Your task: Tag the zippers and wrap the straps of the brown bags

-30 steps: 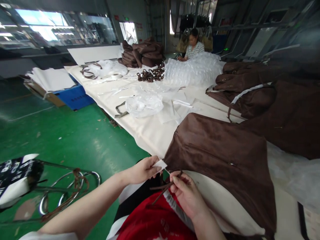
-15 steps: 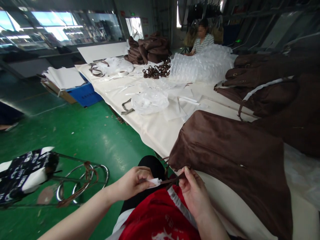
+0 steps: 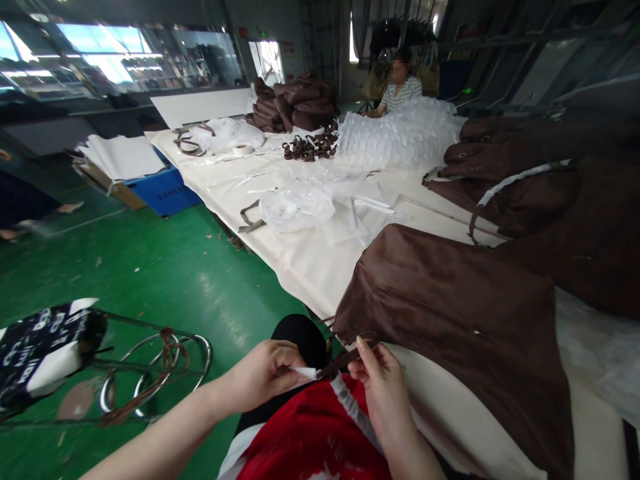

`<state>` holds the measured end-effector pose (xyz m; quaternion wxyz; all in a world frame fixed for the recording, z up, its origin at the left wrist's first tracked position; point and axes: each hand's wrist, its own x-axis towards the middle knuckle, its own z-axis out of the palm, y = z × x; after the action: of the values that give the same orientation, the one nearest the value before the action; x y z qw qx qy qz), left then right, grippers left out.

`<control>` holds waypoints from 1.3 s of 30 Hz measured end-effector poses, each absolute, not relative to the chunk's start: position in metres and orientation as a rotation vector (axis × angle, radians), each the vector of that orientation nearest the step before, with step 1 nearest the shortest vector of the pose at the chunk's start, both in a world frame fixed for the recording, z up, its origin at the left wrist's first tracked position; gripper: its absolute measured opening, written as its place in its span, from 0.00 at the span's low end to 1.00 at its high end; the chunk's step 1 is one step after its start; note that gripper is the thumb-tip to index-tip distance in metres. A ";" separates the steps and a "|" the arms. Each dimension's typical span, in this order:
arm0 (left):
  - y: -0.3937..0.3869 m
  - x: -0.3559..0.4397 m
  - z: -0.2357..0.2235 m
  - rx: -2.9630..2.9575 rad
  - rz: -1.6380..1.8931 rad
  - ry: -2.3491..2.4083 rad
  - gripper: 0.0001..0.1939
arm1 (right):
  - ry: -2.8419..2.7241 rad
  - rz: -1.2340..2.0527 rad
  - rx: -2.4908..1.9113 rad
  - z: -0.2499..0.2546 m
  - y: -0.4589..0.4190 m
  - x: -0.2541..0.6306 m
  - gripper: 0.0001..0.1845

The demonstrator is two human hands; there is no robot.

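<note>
Brown strap [image 3: 339,364] is held out, probably to keep it straight: left hand [image 3: 277,371] pinching a white slip [image 3: 307,373] at its end, right hand [image 3: 384,377] gripping the strap beside the bag [image 3: 455,300], near right on the table [image 3: 303,260]. Far left, white sheets [image 3: 120,157] top a carton [image 3: 106,187], its inside hidden.

a pale table [image 3: 313,260] carries brown bags [image 3: 460,287] and crumpled clear plastic [image 3: 297,209].
</note>
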<state>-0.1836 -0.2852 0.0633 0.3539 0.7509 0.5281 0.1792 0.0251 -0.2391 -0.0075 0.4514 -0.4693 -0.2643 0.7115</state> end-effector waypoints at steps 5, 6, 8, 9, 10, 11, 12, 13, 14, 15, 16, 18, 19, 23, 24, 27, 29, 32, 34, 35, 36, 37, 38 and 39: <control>-0.286 -0.187 0.060 1.958 0.478 1.408 0.16 | -0.571 1.767 -1.123 -0.007 -0.238 0.027 0.19; -0.286 -0.187 0.060 1.957 0.484 1.408 0.16 | -0.565 1.769 -1.120 -0.007 -0.238 0.027 0.19; -0.287 -0.188 0.059 1.954 0.480 1.405 0.15 | -0.572 1.767 -1.123 -0.009 -0.237 0.027 0.20; -0.288 -0.189 0.058 1.954 0.476 1.402 0.15 | -0.581 1.760 -1.130 -0.010 -0.238 0.026 0.20; -0.288 -0.189 0.057 1.956 0.472 1.398 0.15 | -0.593 1.750 -1.139 -0.012 -0.238 0.026 0.21; -0.289 -0.189 0.056 1.959 0.468 1.394 0.15 | -0.603 1.739 -1.148 -0.013 -0.238 0.025 0.21; -0.289 -0.189 0.055 1.965 0.465 1.390 0.15 | -0.610 1.729 -1.154 -0.014 -0.238 0.025 0.21; -0.289 -0.189 0.054 1.972 0.462 1.387 0.14 | -0.613 1.721 -1.159 -0.015 -0.238 0.025 0.21; -0.288 -0.189 0.053 1.979 0.461 1.386 0.14 | -0.614 1.718 -1.161 -0.016 -0.238 0.025 0.21; -0.288 -0.189 0.052 1.986 0.456 1.385 0.14 | -0.610 1.720 -1.160 -0.016 -0.238 0.024 0.21; -0.288 -0.190 0.052 1.991 0.451 1.386 0.14 | -0.603 1.723 -1.159 -0.015 -0.237 0.024 0.21; -0.286 -0.190 0.050 1.994 0.442 1.397 0.15 | -0.585 1.730 -1.156 -0.013 -0.237 0.024 0.22; -0.286 -0.190 0.050 1.992 0.435 1.403 0.15 | -0.577 1.731 -1.155 -0.012 -0.237 0.024 0.22; -0.285 -0.192 0.045 1.966 0.414 1.403 0.16 | -0.571 1.736 -1.146 -0.013 -0.237 0.023 0.21; -0.285 -0.193 0.044 1.954 0.412 1.401 0.16 | -0.579 1.737 -1.148 -0.014 -0.237 0.022 0.21; -0.286 -0.194 0.041 1.916 0.420 1.408 0.17 | -0.640 1.721 -1.170 -0.020 -0.238 0.021 0.21; -0.287 -0.195 0.041 1.895 0.428 1.415 0.17 | -0.694 1.694 -1.194 -0.023 -0.238 0.020 0.20; -0.287 -0.195 0.042 1.870 0.426 1.427 0.16 | -0.775 1.654 -1.243 -0.024 -0.239 0.020 0.21; -0.287 -0.195 0.042 1.856 0.421 1.448 0.17 | -0.828 1.625 -1.272 -0.023 -0.239 0.021 0.21; -0.287 -0.195 0.043 1.848 0.418 1.463 0.17 | -0.851 1.613 -1.280 -0.023 -0.239 0.021 0.22; -0.287 -0.195 0.043 1.840 0.413 1.476 0.17 | -0.871 1.603 -1.285 -0.023 -0.239 0.021 0.22; -0.287 -0.195 0.042 1.835 0.406 1.486 0.17 | -0.889 1.596 -1.288 -0.022 -0.240 0.022 0.22; -0.287 -0.194 0.042 1.832 0.401 1.492 0.17 | -0.906 1.589 -1.289 -0.022 -0.240 0.022 0.22; -0.287 -0.194 0.041 1.832 0.397 1.497 0.17 | -0.924 1.584 -1.290 -0.022 -0.241 0.021 0.22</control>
<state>-0.1939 -0.2869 0.0411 0.3630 0.7117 0.5814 0.1540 0.0214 -0.2407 -0.0224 0.4347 -0.5182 -0.3712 0.6362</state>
